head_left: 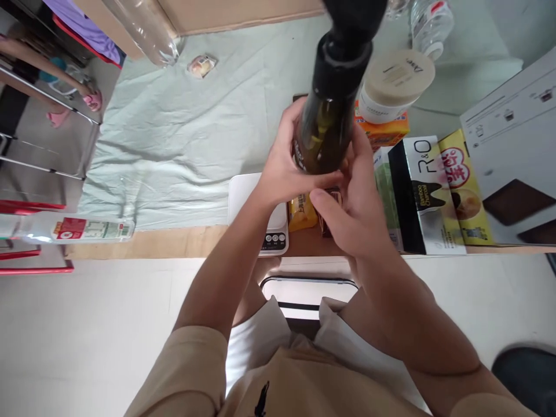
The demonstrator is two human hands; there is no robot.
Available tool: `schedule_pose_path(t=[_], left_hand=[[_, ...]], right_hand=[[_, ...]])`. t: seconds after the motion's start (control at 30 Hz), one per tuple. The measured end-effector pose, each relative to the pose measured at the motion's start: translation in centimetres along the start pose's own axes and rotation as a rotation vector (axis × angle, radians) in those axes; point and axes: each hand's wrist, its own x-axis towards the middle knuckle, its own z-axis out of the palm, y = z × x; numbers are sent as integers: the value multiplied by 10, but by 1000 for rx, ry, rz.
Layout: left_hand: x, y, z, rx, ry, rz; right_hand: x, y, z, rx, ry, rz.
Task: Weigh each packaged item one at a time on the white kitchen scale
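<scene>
A dark, see-through pump bottle (324, 130) with a black top is held up above the front of the table. My left hand (286, 165) wraps round the bottle's lower left side, thumb across its base. On the other side my right hand (358, 202) closes round its lower right. Beneath my hands lie a yellow packet (303, 213) and a white digital scale (277, 241), partly covered by my left forearm. Just right of the bottle, a white jar (382, 110) with a cream lid rests on an orange box (388, 132).
Right of my hands stand an R&O box (430, 197), a yellow box (467, 191) and a large white box (516, 127). Clear plastic bottles (430, 26) lie at the back. A small wrapped item (202, 66) sits on the pale cloth (186, 139). Another person's feet (92, 101) show at left.
</scene>
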Motion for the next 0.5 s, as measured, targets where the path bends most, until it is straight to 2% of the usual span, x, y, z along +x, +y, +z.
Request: schedule_pose_path(t=[0.1, 0.2, 0.37, 0.43, 0.5], left_hand=[[19, -3, 4, 51, -99, -19], [28, -10, 10, 124, -127, -63], [27, -24, 15, 126, -134, -104], [25, -26, 13, 102, -150, -106], [23, -27, 12, 109, -161, -120]], right_hand=[[7, 3, -9, 146, 71, 24], [16, 6, -14, 193, 109, 54], [29, 27, -10, 90, 98, 114], [30, 33, -6, 111, 83, 138], [28, 34, -3, 161, 123, 164]])
